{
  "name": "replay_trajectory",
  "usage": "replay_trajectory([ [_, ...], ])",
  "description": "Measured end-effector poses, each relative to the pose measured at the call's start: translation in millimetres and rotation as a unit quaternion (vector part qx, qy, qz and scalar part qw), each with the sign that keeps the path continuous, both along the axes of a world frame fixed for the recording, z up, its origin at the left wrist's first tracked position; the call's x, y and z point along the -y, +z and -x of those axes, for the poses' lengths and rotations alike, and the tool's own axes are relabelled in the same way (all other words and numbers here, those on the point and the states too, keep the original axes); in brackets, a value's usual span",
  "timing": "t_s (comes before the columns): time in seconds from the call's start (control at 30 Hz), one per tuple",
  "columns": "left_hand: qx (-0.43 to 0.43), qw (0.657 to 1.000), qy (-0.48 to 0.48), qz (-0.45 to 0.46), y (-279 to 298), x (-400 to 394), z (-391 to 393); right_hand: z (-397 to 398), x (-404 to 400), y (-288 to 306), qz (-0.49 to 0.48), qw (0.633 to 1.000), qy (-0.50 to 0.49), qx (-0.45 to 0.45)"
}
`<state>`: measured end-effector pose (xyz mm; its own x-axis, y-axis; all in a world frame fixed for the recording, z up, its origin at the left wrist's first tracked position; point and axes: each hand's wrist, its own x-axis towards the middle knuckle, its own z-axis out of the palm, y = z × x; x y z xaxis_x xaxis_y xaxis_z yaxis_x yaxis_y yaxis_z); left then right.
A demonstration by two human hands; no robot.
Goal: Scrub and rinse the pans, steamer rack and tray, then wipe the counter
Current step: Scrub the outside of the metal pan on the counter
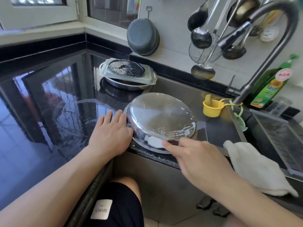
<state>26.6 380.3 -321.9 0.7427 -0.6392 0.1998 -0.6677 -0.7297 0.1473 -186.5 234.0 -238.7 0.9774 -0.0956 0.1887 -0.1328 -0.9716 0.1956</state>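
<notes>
A steel pan [161, 118] lies upside down on the black counter [49, 95] by the sink, its bottom streaked with white suds. My left hand [111, 133] lies flat with straight fingers against the pan's left rim. My right hand [198, 159] presses a white soapy scrub pad [154, 141] onto the pan's near edge; the grip on the pad is mostly hidden by my fingers. Behind, a second steel pan [131, 84] carries a rectangular tray [150, 77] and a round perforated steamer rack [127, 68].
A white cloth [255, 167] hangs over the sink's near edge. The sink [278, 136] and tall faucet [262, 46] stand at right, with a green dish soap bottle [272, 86] and a yellow cup [211, 107]. Ladles and a grey bowl hang on the wall.
</notes>
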Motion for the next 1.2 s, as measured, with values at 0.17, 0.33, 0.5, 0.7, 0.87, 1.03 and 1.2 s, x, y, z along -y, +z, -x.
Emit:
replay_trajectory([
  [0.17,0.000,1.000,0.001,0.001,-2.0,1.1,-0.9,18.6,38.1,11.2,-0.083,0.993,-0.075,-0.020],
  [0.33,-0.006,1.000,0.002,-0.004,-1.9,0.7,-0.5,-6.8,55.5,27.5,-0.153,0.972,-0.163,-0.071],
  [0.5,0.020,1.000,0.002,-0.009,-4.7,-0.1,-0.4,-24.0,41.8,42.2,-0.195,0.964,-0.138,-0.113],
  [0.7,0.020,1.000,0.003,-0.012,-4.9,-0.3,-0.5,-27.6,32.0,41.5,-0.179,0.967,-0.127,-0.128],
  [0.87,0.020,1.000,0.002,-0.010,-3.3,-0.4,0.3,-40.1,29.4,39.5,-0.168,0.969,-0.137,-0.120],
  [1.03,0.012,1.000,-0.001,-0.003,-2.6,-0.4,0.7,-49.4,16.7,35.3,-0.147,0.977,-0.108,-0.113],
  [1.2,-0.005,1.000,0.005,-0.007,-1.2,0.0,1.3,-54.8,6.5,26.3,-0.096,0.987,-0.076,-0.101],
])
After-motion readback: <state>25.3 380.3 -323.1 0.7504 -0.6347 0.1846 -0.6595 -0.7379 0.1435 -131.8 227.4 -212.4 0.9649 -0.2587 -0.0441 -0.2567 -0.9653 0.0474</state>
